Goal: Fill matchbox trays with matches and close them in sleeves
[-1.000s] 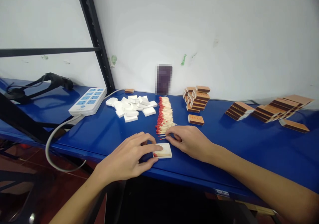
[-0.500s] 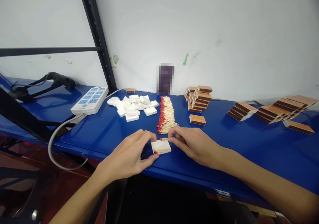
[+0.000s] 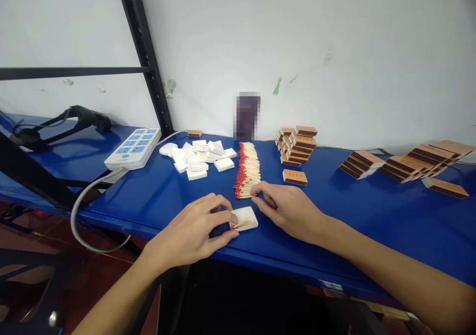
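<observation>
A small white matchbox tray [image 3: 250, 213], with several red-tipped matches [image 3: 243, 223] lying in it, rests near the table's front edge. My left hand [image 3: 203, 223] grips its left end, thumb at the front and a fingertip over the matches' heads. My right hand [image 3: 288, 206] is at the near end of a long row of loose matches [image 3: 248, 168], beyond the tray. Its thumb and index finger are slightly apart by the nearest sticks, and no match shows between them. The other fingers are curled under.
White trays [image 3: 201, 159] lie heaped left of the match row. A single matchbox [image 3: 295, 176] lies in front of stacked matchboxes [image 3: 299, 146]; more stacks [image 3: 420, 161] stand far right. A power strip [image 3: 134, 149] with a cable is at left, beside a black shelf post [image 3: 148, 62].
My right hand has moved from the tray, where it held a match, up to the row. My left index finger has come down over the tray's left end. The tray has shifted slightly right.
</observation>
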`<state>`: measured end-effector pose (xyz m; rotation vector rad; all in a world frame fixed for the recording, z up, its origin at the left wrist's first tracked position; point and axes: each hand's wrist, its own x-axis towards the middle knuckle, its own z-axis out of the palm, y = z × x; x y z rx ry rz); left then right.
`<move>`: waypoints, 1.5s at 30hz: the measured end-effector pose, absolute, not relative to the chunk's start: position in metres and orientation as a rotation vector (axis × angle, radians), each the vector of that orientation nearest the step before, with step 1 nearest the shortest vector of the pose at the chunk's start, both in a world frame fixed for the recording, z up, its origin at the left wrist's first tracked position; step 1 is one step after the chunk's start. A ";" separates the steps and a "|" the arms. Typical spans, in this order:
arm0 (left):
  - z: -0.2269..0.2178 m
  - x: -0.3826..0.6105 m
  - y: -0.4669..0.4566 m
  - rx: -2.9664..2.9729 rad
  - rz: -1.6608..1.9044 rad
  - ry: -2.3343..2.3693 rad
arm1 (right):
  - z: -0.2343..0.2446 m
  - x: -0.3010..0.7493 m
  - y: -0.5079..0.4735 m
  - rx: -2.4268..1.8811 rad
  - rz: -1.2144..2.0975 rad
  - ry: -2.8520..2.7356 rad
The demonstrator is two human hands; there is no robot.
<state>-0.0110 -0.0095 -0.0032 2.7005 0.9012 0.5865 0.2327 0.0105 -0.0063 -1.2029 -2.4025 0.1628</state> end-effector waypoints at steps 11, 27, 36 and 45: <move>-0.002 -0.009 -0.010 2.738 0.589 0.904 | -0.015 0.234 0.019 -1.221 0.133 -2.444; -0.004 -0.009 -0.010 2.754 0.588 0.917 | -0.005 0.234 0.016 -1.315 0.314 -2.476; -0.007 -0.012 -0.011 2.777 0.657 0.853 | -0.002 0.236 0.011 -1.281 0.346 -2.576; -0.003 -0.011 -0.013 2.573 0.606 1.013 | -0.002 0.236 0.007 -1.231 0.259 -2.380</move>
